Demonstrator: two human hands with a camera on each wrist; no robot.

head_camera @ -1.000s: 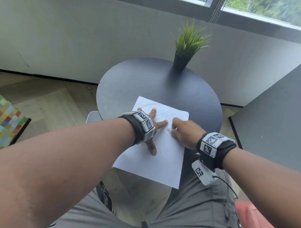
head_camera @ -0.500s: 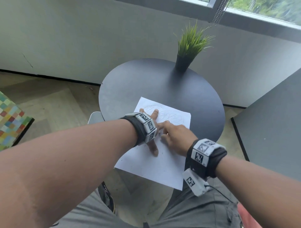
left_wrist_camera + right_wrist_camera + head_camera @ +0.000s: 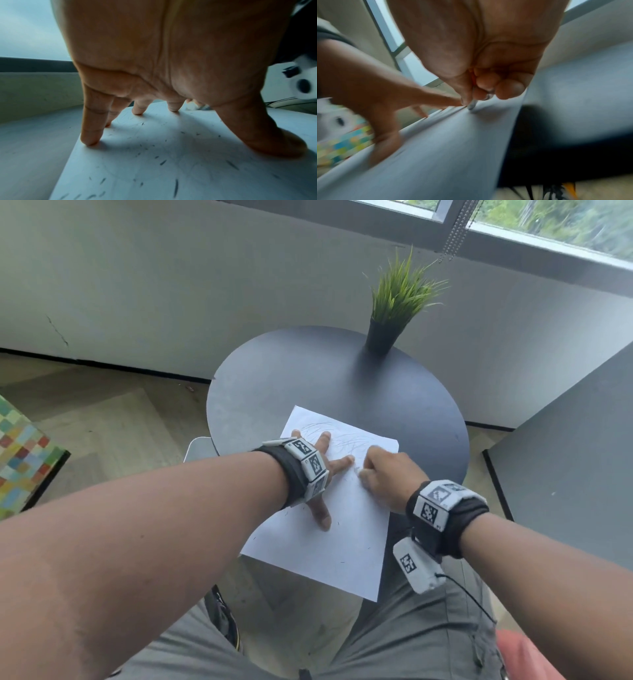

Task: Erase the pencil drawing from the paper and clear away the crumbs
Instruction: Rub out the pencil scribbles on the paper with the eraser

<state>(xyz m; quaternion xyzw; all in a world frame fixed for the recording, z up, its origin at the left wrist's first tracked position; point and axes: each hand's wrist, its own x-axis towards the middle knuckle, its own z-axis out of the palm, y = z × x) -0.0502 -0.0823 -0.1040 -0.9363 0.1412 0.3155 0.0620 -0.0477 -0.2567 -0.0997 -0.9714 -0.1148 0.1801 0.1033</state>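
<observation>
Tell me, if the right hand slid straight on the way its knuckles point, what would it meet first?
Probably the left hand: its outstretched forefinger lies on the paper just ahead of the right hand and its eraser. The gap looks small, though depth is unclear.

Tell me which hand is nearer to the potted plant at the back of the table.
Right. The right hand rubs the paper near its far right corner, more directly below the potted plant. The left hand presses flat on the paper's left side, farther off.
</observation>
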